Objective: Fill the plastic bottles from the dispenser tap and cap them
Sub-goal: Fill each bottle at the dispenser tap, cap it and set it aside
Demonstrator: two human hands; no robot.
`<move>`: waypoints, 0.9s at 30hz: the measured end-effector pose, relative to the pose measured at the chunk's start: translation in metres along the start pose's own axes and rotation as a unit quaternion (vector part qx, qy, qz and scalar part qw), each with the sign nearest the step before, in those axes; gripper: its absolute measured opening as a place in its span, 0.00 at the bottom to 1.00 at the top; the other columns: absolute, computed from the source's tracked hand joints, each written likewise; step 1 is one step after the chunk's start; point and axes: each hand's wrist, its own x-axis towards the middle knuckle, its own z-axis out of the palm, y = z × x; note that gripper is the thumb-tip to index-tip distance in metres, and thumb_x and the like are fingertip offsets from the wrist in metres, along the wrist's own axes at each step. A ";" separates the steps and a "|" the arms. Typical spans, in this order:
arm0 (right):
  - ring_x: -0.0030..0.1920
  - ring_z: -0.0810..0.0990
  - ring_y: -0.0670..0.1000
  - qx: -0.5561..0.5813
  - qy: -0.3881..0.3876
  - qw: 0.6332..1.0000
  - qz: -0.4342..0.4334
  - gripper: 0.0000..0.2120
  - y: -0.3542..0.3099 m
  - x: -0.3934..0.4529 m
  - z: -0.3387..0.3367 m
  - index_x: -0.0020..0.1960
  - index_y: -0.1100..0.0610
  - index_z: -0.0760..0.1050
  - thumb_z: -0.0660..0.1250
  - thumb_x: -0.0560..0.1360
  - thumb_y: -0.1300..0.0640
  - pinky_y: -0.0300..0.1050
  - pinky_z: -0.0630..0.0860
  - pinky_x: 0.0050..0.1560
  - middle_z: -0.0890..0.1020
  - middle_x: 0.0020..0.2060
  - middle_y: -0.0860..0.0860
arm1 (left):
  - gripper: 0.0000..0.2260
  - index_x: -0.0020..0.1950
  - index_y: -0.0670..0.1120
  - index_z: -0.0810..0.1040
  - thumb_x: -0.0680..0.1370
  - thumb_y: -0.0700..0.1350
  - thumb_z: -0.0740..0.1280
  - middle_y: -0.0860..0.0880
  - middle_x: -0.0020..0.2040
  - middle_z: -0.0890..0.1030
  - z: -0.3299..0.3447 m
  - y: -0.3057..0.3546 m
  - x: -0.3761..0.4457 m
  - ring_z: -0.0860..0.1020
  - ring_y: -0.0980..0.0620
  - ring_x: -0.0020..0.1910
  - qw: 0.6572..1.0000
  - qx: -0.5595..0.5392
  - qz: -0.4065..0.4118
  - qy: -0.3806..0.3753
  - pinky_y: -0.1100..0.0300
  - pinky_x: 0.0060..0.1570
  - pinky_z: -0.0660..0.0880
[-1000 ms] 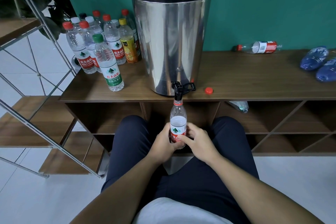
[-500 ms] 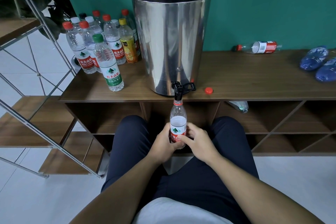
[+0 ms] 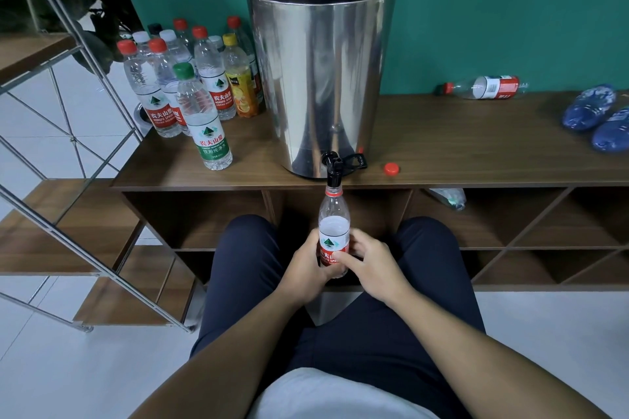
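Bottle (image 3: 334,231) directly under tap (image 3: 333,169), neck at spout, roughly two-thirds full. Left hand (image 3: 308,269) and right hand (image 3: 369,264) both wrapped round it. Overflow risk — cap (image 3: 391,168) lies just right of tap.

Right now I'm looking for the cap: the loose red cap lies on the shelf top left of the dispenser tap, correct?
Not quite. The head view shows the loose red cap on the shelf top right of the dispenser tap, not left.

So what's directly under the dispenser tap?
An uncapped bottle, mouth at the tap, gripped by the left hand and right hand. Its base is hidden by fingers.
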 end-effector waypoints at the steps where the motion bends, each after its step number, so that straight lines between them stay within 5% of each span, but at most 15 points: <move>1: 0.65 0.86 0.43 -0.002 0.000 1.000 0.001 0.23 0.000 0.000 0.000 0.74 0.48 0.80 0.78 0.80 0.57 0.53 0.82 0.70 0.88 0.62 0.41 | 0.30 0.74 0.55 0.76 0.76 0.41 0.83 0.58 0.62 0.86 0.000 0.000 0.000 0.85 0.58 0.63 1.000 0.002 0.000 0.000 0.62 0.62 0.81; 13: 0.65 0.86 0.44 -0.004 0.000 1.000 0.002 0.24 0.002 0.002 0.001 0.75 0.48 0.79 0.78 0.80 0.54 0.55 0.83 0.69 0.88 0.63 0.42 | 0.30 0.74 0.56 0.75 0.76 0.42 0.83 0.58 0.63 0.86 0.000 -0.001 0.001 0.84 0.59 0.63 1.000 0.011 0.001 -0.001 0.54 0.66 0.82; 21: 0.64 0.87 0.44 -0.004 0.000 1.000 0.001 0.23 0.002 0.002 0.001 0.74 0.48 0.79 0.78 0.80 0.55 0.54 0.83 0.69 0.88 0.62 0.42 | 0.29 0.74 0.55 0.76 0.77 0.41 0.83 0.58 0.63 0.86 -0.001 0.002 -0.001 0.84 0.61 0.63 1.000 0.010 0.001 0.000 0.63 0.62 0.80; 27: 0.64 0.87 0.43 -0.005 0.006 1.000 -0.001 0.23 0.002 0.002 0.001 0.74 0.49 0.80 0.78 0.80 0.58 0.51 0.83 0.69 0.89 0.62 0.41 | 0.30 0.74 0.57 0.75 0.76 0.42 0.83 0.58 0.64 0.85 0.000 0.001 0.000 0.84 0.59 0.65 1.000 0.015 0.003 -0.002 0.52 0.68 0.82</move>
